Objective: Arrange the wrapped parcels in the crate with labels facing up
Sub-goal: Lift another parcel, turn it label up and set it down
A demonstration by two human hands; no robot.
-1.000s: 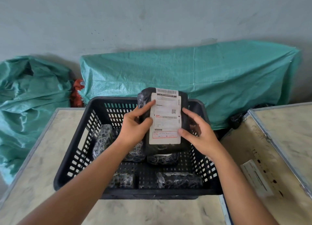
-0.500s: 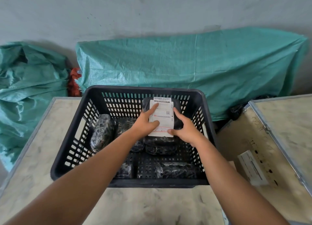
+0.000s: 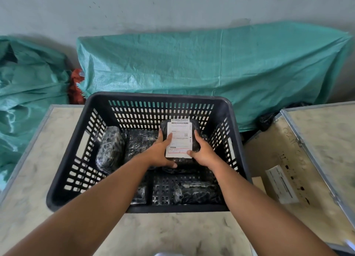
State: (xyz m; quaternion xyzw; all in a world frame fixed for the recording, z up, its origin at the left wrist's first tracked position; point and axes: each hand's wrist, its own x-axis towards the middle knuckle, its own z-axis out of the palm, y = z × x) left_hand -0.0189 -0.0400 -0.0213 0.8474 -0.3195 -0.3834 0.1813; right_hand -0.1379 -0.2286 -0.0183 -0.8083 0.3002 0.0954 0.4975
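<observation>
**A:** Risk check, left to right. Left hand point(image 3: 160, 152) is clamped on the left edge of the labelled parcel point(image 3: 179, 138), thumb across the label point(image 3: 179, 140), fingers curled under the near corner. Parcel is in the crate point(image 3: 161, 99) at about 1 o'clock from crate centre, label up, apparently resting on other wrapped parcels, not on the crate floor.

**B:** So it could tip?

**A:** Likely, I'd say. The packs under it look lumpy, so if both hands let go unevenly it may roll toward the far wall or slide into the gap at 6 o'clock and end up label-down. The wrap looks slick, which doesn't help.

**B:** Right hand?

**A:** Right hand point(image 3: 203, 153) grips the right edge, thumb on the label's lower right corner. Dragging that thumb could peel or crease the label.

**B:** What's in the way?

**A:** Upright parcel point(image 3: 110, 149) at 9 o'clock leaning by the left wall, flat parcel point(image 3: 141, 142) beside it, touching the left hand. Front parcel point(image 3: 197, 191) at 5 o'clock, a smaller one at 6 mostly hidden by the left forearm. No labels visible on any of them, so they probably need flipping.

**B:** Outside the crate?

**A:** Crate sits on the tabletop point(image 3: 34, 159); green tarp point(image 3: 211, 63) at 12 o'clock; a labelled box point(image 3: 284, 178) at 3 o'clock. None obstruct.
</observation>
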